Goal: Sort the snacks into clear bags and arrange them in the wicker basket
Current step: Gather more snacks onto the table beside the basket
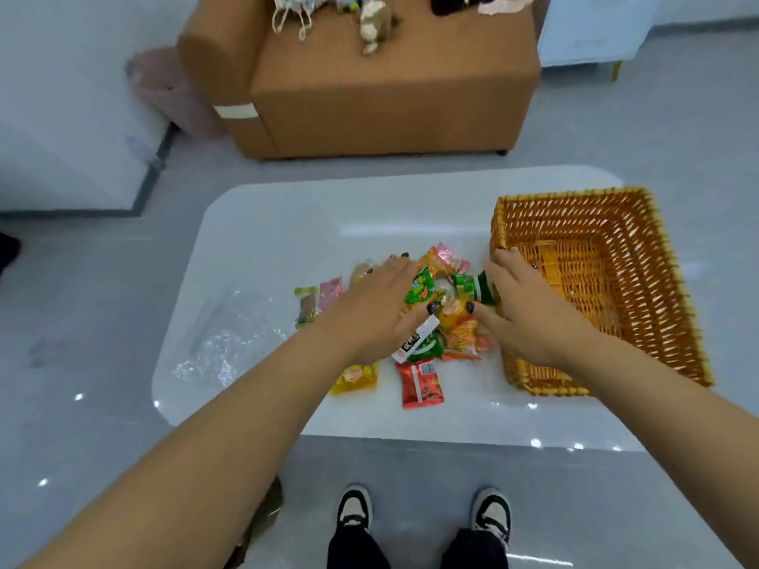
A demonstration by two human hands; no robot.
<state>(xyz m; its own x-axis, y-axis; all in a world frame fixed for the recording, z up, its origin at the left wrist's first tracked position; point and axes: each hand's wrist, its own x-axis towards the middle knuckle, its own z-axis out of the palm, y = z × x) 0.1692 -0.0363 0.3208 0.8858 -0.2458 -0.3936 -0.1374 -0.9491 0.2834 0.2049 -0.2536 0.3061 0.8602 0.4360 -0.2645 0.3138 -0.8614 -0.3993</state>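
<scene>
Overhead, the room shows a smooth pale grey floor point(102, 404), shiny enough to catch small spots of light. A big brown boxy sofa with soft cloth point(390, 100) stands at the far side. Near the person is a glossy white table with round corners point(287, 223). On its right side sits a square orange wicker basket point(608, 256), woven and bumpy, with nothing seen inside. Crinkly clear plastic bags point(221, 338) lie flat on the table's left part. In the middle lies a pile of small shiny snack packets point(447, 318), green, orange, pink, red and yellow. The left hand point(373, 310) lies flat on the pile with fingers spread and straight. The right hand point(530, 310) is also flat and spread, between the pile and the basket wall, its thumb touching an orange packet. Neither hand grips anything.
</scene>
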